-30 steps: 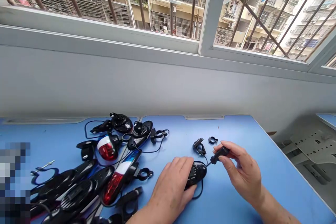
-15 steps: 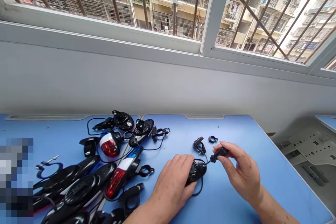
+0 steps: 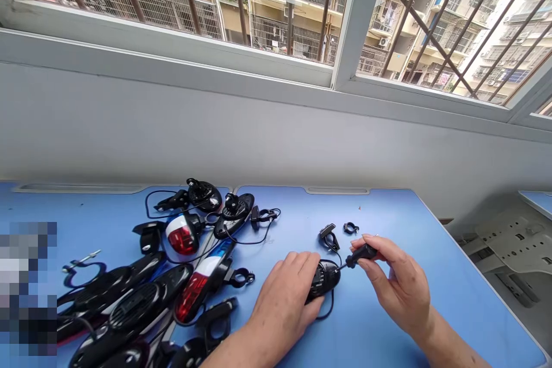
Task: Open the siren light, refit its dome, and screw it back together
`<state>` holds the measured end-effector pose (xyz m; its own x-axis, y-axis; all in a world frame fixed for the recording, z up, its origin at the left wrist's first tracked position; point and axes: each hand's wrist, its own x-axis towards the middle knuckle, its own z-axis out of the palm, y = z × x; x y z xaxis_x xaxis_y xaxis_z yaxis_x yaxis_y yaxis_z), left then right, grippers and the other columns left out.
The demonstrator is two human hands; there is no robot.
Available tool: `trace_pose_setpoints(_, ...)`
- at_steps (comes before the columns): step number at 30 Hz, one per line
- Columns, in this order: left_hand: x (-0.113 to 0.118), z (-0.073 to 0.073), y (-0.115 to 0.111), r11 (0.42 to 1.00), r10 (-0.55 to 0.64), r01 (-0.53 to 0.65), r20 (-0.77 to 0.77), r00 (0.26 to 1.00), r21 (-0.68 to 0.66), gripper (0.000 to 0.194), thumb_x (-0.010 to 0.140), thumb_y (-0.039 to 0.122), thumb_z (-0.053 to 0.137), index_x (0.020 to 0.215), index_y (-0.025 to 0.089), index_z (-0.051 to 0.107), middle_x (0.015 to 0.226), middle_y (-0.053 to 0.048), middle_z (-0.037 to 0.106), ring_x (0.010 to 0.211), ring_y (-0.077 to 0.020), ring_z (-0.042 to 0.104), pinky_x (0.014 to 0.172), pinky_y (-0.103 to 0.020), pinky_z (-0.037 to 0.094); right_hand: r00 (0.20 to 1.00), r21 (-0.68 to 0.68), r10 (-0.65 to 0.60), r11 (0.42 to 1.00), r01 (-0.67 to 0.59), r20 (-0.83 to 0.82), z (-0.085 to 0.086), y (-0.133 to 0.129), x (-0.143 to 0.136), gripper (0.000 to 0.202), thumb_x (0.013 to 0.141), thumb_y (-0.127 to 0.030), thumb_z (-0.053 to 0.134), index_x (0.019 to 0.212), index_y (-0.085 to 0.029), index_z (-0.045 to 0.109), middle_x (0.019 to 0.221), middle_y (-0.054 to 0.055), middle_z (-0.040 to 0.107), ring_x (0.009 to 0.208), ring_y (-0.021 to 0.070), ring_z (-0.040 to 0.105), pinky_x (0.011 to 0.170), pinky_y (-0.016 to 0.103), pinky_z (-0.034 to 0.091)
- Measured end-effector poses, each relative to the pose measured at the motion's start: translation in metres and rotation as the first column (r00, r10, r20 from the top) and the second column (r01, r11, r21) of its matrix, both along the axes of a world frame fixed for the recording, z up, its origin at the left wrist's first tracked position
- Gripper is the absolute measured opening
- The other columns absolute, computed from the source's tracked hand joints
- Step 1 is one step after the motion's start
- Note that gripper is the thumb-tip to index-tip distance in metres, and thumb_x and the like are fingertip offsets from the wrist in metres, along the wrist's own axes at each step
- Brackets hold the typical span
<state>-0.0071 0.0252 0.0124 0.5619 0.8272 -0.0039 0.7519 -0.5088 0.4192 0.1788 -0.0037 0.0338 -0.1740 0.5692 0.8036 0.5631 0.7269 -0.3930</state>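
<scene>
Between the hands [image 3: 284,293] [image 3: 403,284], a black device [image 3: 330,277].

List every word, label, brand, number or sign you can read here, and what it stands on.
None can be read.
Black device under the left hand: pale marks, too small to tell whether they are letters.
Screwdriver in the right hand: no lettering shows.
Long red, white and blue light: no lettering can be made out.
Pink patch outdoors: too small to read.
</scene>
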Motion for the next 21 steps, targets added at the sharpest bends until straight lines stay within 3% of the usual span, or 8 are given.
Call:
trace_pose_setpoints(15,0.0002,0.0012,-0.0003,1.000,-0.010,0.010,-0.002,1.000,-0.019,0.026,0.073,0.013,0.056,0.098,0.022,0.053,0.103,-0.004,0.061,0.094,-0.0244,0.052,0.079,-0.037,0.043,0.999,0.009,0.018,1.000,-0.019,0.041,0.0041,-0.0002,-0.0041,0.035,0.094,-0.010,0.049,0.127,-0.022,0.047,0.095,0.008,0.067,0.081,0.0189,0.065,0.063,0.030,0.058)
trace_pose_setpoints(21,0.0002,0.0033,-0.0004,1.000,-0.023,0.022,-0.015,1.000,-0.022,0.025,0.073,0.013,0.056,0.097,0.021,0.053,0.102,-0.003,0.061,0.092,-0.0240,0.051,0.077,-0.037,0.043,0.996,-0.023,0.075,0.997,-0.074,0.051,0.0056,0.0026,-0.0060,0.037,0.093,-0.009,0.047,0.128,-0.021,0.046,0.108,0.011,0.064,0.093,0.0214,0.063,0.072,0.036,0.058)
